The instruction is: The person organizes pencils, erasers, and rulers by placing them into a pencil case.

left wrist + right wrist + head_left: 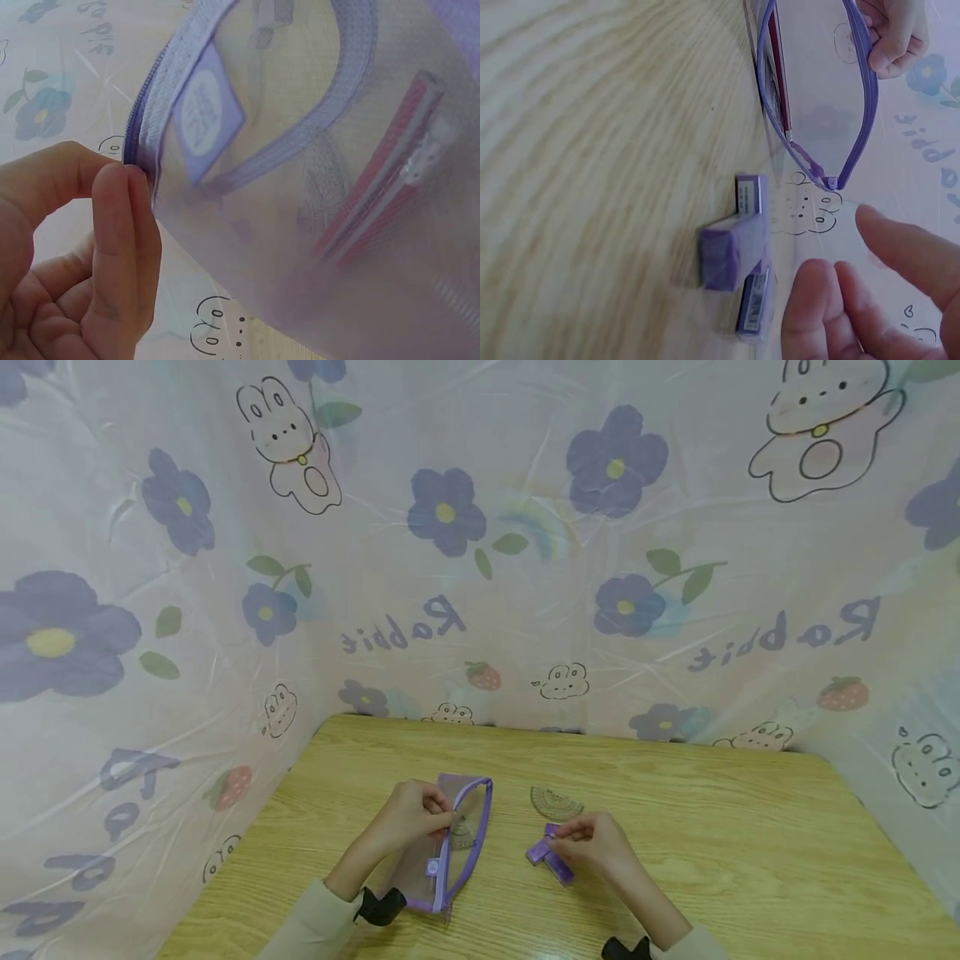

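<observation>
My left hand [412,814] pinches the zipped edge of a see-through mesh pencil pouch [408,868] with purple trim, thumb against fingers. The pouch's mouth gapes toward the right. Through the mesh in the left wrist view show red-striped pencils [379,169] and a clear protractor [324,184]. My right hand [598,842] hovers by two small purple boxed blocks, its thumb and fingertips apart with nothing between them in the right wrist view. One block [731,251] lies slanted across the other block [754,304].
A clear protractor [556,803] lies on the wood-grain table [712,827], just beyond the blocks. A white curtain [517,585] printed with rabbits and purple flowers stands behind the table and along its sides.
</observation>
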### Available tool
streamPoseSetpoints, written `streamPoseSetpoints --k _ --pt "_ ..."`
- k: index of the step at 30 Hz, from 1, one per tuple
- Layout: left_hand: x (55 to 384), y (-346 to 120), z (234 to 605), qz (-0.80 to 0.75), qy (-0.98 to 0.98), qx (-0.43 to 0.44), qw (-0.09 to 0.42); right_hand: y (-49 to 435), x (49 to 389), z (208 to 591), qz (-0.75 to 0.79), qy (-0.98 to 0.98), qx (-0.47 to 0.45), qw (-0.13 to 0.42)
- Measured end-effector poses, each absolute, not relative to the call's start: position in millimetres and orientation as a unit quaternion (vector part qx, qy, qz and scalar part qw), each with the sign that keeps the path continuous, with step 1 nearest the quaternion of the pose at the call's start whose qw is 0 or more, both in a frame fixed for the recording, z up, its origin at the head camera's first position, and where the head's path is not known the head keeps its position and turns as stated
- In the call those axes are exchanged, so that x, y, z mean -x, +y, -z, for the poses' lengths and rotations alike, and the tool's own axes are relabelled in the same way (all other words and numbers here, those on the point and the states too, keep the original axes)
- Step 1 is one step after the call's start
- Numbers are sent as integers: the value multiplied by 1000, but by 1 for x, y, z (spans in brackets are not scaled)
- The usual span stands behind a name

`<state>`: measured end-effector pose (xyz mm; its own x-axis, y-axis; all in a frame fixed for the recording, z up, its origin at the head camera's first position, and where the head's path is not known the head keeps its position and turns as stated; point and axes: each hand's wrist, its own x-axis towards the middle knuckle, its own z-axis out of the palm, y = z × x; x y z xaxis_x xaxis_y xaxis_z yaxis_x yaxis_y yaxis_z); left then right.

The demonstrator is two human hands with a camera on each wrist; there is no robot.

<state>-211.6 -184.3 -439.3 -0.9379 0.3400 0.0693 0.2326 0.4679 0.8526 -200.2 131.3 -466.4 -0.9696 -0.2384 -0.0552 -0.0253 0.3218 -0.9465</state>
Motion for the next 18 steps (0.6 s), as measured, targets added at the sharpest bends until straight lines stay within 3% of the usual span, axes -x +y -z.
streamPoseSetpoints --k 18 --pt "211 -182 439 -491 853 -166 59 146 183 485 586 803 54 97"
